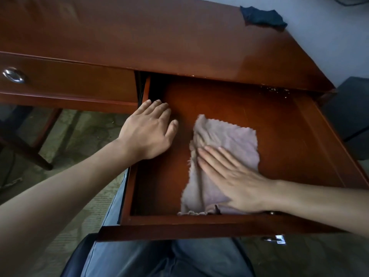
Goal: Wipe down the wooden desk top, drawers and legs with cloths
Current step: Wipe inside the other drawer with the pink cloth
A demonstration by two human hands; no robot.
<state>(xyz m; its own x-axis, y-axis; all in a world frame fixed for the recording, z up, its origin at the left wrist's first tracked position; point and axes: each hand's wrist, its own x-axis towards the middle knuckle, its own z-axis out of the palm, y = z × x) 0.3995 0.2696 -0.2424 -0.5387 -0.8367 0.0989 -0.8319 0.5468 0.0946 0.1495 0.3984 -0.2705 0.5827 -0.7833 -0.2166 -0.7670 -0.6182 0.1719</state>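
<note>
Open right-hand drawer (279, 124) of the wooden bench (159, 37), pulled out over the lap, its reddish floor bare at the far and right sides. Pink-grey cloth (227, 140) spread flat on the drawer floor, rumpled along its left edge, near end bunched against the drawer's front wall. Right hand (231, 176) flat on the cloth, fingers straight and together, pressing down, gripping nothing. Left hand (149, 128) flat too, fingers relaxed and slightly spread, resting over the drawer's left wall with the fingertips (159, 105) toward the dark back corner; apart from the cloth. Pale crumbs (279, 90) scattered at the drawer's far right corner, under the bench top's lip. Dark blue cloth (261, 17) crumpled at the far right corner of the bench top, well apart from both hands. Shut left drawer (69, 76) beside the open one, with a round metal pull (14, 74). Blue-trousered legs (169, 260) below the drawer front.
</note>
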